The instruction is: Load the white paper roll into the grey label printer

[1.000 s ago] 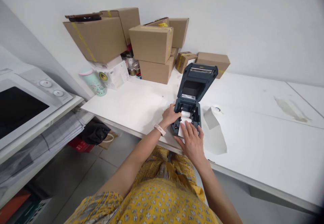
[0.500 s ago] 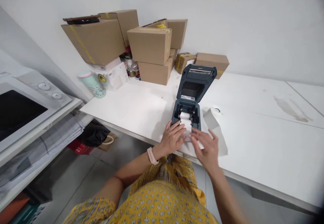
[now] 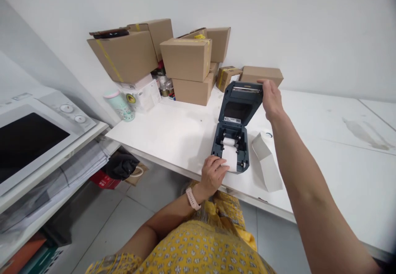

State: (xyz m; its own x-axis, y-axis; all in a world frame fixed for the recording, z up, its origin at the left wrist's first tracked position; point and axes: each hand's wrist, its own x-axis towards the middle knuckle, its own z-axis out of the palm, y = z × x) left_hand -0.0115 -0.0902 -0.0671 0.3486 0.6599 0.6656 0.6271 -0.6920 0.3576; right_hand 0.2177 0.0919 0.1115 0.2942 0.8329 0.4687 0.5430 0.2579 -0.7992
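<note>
A dark label printer (image 3: 245, 150) stands on the white table with its lid (image 3: 227, 102) raised. Inside it sits a roll of white label paper (image 3: 229, 155), its strip drawn out over the front edge. At the printer's front left corner, my left hand (image 3: 213, 175) presses its fingers on the paper strip; the thumb is partly hidden. My right hand (image 3: 271, 100) grips the upper right corner of the lid, thumb and fingers closed round its edge. Just right of the printer lies a creased sheet of white paper (image 3: 268, 168).
Cardboard boxes (image 3: 185, 59) are stacked along the wall at the back. A mint tumbler (image 3: 122, 107) and a white carton (image 3: 145, 96) stand at the table's left end. On a lower shelf unit at far left is a microwave (image 3: 37, 129). The table's front edge runs close to my body.
My right hand has left the paper at the printer's front and moved up to the lid's corner. My left hand remains at the front left. The lid stays raised.
</note>
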